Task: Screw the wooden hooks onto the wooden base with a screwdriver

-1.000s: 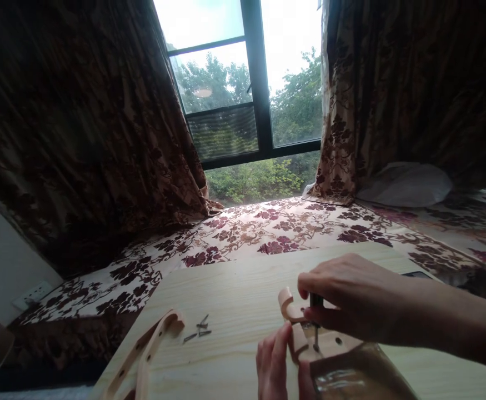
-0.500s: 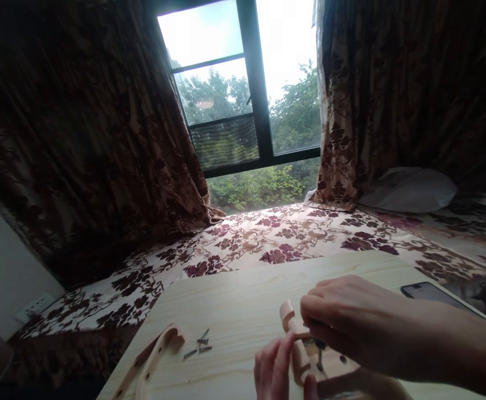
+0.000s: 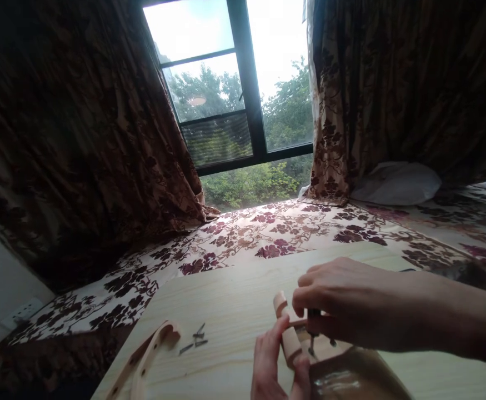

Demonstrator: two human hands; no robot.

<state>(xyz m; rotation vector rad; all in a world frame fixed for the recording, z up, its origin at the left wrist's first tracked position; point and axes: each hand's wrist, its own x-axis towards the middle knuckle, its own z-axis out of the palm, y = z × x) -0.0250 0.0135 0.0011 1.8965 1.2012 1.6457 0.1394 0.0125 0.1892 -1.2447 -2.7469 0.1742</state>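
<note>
My right hand (image 3: pixel 338 297) is closed around the dark handle of a screwdriver (image 3: pixel 314 318). Its tip points down at a screw or hole in a pale wooden assembly (image 3: pixel 291 345) with rounded ends. With thumb and fingers my left hand (image 3: pixel 271 358) grips the rounded near end of that assembly. Against the assembly's near side is a glossy brown object (image 3: pixel 351 375), partly cut off by the frame. Several loose screws (image 3: pixel 198 335) lie left of my hands. Beyond them are two curved wooden pieces (image 3: pixel 150 355) with drilled holes.
Everything rests on a light wooden board (image 3: pixel 221 294). Behind it spreads a floral cloth (image 3: pixel 280 233) reaching the window (image 3: pixel 261 100). Patterned curtains (image 3: pixel 330 139) hang either side. A white bag-like bundle (image 3: pixel 399 183) sits at right, and a wall socket (image 3: pixel 23 312) at far left.
The view has shifted slightly. Both hands stay at the assembly; the right hand's grip has turned a little on the screwdriver. More of the brown object shows, while the phone at right is nearly hidden.
</note>
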